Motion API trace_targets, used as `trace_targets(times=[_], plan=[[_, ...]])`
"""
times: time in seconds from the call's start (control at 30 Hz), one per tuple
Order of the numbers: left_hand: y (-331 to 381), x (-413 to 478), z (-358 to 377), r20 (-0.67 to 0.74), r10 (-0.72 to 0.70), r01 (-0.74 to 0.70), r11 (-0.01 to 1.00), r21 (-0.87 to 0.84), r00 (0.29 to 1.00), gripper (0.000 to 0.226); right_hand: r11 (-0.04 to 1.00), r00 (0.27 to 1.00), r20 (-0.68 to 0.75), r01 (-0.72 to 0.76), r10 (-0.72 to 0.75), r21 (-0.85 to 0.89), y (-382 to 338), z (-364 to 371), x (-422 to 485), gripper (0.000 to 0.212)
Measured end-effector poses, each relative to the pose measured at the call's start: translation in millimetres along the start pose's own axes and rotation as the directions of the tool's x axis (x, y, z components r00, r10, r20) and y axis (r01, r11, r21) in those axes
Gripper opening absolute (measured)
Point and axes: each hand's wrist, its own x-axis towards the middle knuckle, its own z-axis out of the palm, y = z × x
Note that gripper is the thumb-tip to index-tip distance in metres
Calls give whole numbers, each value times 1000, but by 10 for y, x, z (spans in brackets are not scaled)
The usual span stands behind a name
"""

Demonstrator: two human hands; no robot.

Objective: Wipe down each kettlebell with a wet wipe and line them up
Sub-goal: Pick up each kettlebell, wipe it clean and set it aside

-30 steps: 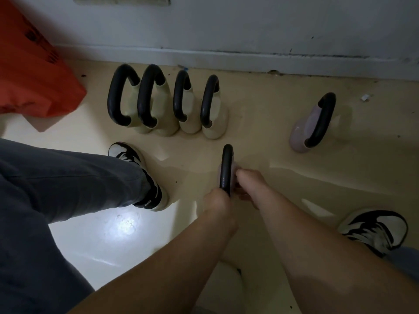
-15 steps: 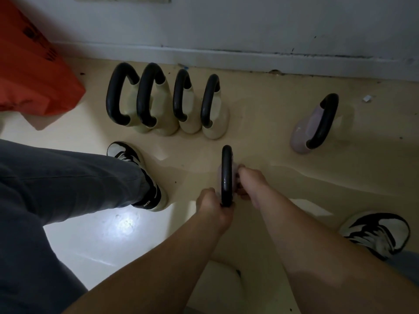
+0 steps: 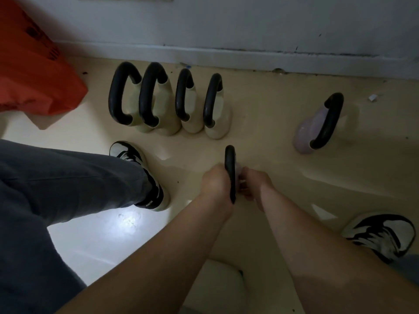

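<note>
Low in the middle, a kettlebell (image 3: pixel 230 158) with a black handle and a pale body stands edge-on between my hands. My left hand (image 3: pixel 215 184) is closed around the handle. My right hand (image 3: pixel 255 185) is curled against the body's right side, with a pale scrap of wet wipe (image 3: pixel 242 181) showing between the fingers; most of the body is hidden. Several cream kettlebells (image 3: pixel 167 100) stand side by side in a row near the wall. A lilac kettlebell (image 3: pixel 309 130) stands alone to the right.
An orange bag (image 3: pixel 36 78) lies at the far left by the white baseboard (image 3: pixel 226 58). My left shoe (image 3: pixel 141 175) and grey trouser leg are just left of the hands; my right shoe (image 3: pixel 383 234) is at the lower right. A paper scrap (image 3: pixel 372 97) lies near the wall.
My left hand has shifted higher along the handle. My right hand has shifted slightly against the kettlebell's side. The kettlebell itself stays in place.
</note>
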Motion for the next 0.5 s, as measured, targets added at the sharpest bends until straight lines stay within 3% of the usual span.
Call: trace_targets(times=[0.1, 0.2, 0.27, 0.3, 0.4, 0.43, 0.5], plan=[[211, 25, 12, 57, 281, -286, 917, 279, 958, 43, 1000, 1000, 2, 6, -6, -21, 1, 6, -16, 42], [180, 224, -147, 119, 271, -290, 782, 552, 955, 48, 999, 1000, 0, 12, -12, -39, -28, -7, -84, 52], [153, 330, -251, 152, 277, -293, 594, 749, 949, 49, 998, 999, -1, 35, -35, -54, -28, 11, -83, 65], [178, 364, -270, 177, 332, -341, 537, 771, 926, 49, 997, 999, -7, 32, -33, -71, -32, 26, -68, 68], [318, 370, -150, 280, 539, -578, 528, 623, 794, 49, 982, 993, -52, 94, -104, -163, 12, 40, 51, 58], [332, 343, -68, 317, 582, -624, 461, 631, 749, 49, 969, 988, -51, 135, -148, -209, 19, 39, 64, 48], [258, 343, 85, 473, 561, -673, 221, 705, 680, 46, 950, 977, -28, 197, -209, -242, 25, 39, 22, 29]])
